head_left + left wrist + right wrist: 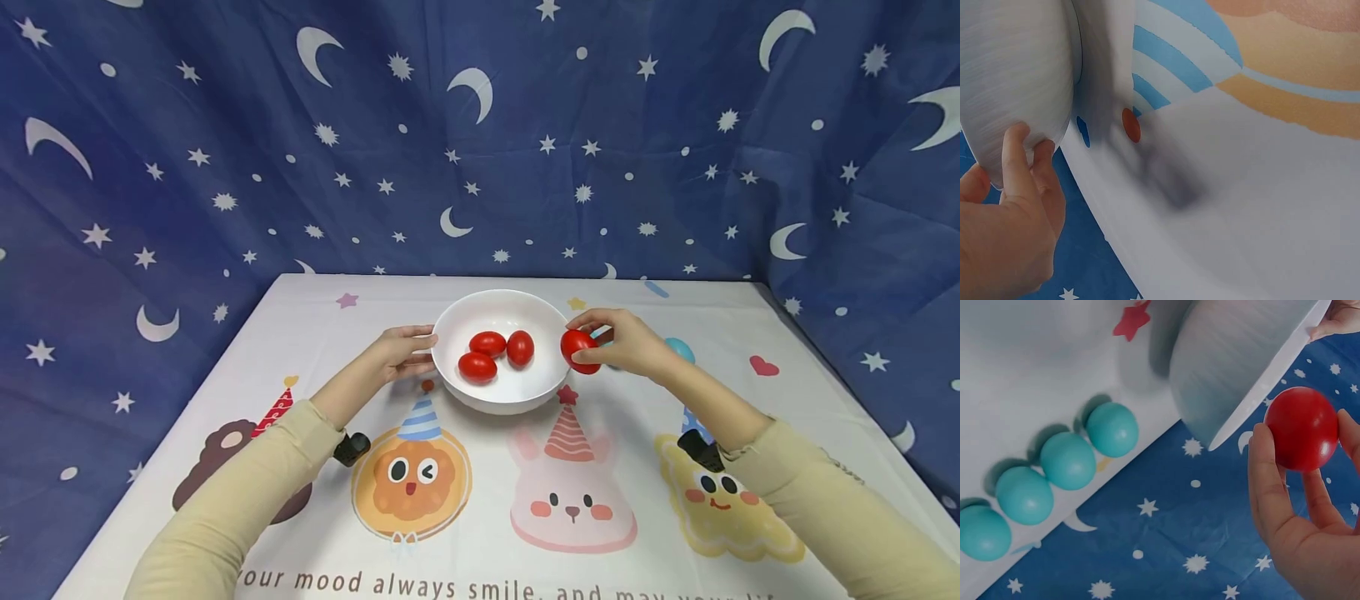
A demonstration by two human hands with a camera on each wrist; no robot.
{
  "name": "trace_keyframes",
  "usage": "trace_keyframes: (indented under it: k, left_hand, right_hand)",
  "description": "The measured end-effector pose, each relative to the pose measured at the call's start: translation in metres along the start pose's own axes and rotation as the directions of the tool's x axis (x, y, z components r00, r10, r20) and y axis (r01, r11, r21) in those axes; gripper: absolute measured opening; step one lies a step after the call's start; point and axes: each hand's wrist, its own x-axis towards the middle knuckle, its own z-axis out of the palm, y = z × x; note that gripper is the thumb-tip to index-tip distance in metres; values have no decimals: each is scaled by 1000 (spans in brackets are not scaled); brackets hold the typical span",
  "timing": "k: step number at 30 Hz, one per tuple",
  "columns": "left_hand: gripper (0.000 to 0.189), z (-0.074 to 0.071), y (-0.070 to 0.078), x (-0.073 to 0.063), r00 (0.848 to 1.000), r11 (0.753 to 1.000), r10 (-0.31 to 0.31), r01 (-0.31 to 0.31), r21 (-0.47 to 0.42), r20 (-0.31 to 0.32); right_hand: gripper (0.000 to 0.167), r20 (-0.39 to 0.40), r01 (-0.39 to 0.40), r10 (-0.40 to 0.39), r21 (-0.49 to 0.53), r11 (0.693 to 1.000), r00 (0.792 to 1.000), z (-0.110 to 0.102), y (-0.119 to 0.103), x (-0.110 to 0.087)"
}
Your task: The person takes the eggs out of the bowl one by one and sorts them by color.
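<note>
A white bowl (501, 400) stands near the back of the table with three red eggs (477, 367) lying inside. At its left side my left hand (406, 352) grips the rim; the left wrist view shows the fingers (1017, 147) against the outer wall and the thumb by the edge. My right hand (628, 343) pinches another red egg (1302, 429) between thumb and fingers, right at the bowl's right rim. In the head view this egg overlaps the rim.
Several teal eggs (1068, 460) sit in a row on the table to the right of the bowl, mostly hidden behind my right hand in the head view. A cartoon-printed white cloth (495, 517) covers the table. A blue star-patterned curtain (525, 150) hangs behind it.
</note>
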Motion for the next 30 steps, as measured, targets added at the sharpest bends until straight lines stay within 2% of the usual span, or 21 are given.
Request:
trace_keyframes:
  k: [6, 12, 21, 30]
  left_hand:
    - [48, -1, 2, -1, 1000, 1000, -4, 4, 3, -19]
    - [48, -1, 5, -1, 1000, 1000, -12, 12, -4, -20]
    - [49, 0, 4, 0, 1000, 1000, 6, -5, 18, -12]
    - [49, 1, 2, 3, 1000, 1000, 10, -10, 22, 0]
  right_hand:
    - [42, -18, -8, 8, 2, 1000, 1000, -3, 6, -5]
    - [41, -36, -15, 13, -43, 999, 999, -2, 16, -8]
    - [39, -36, -39, 35, -106, 994, 999, 5, 36, -3]
    - [38, -18, -20, 17, -152, 988, 1000, 16, 51, 2]
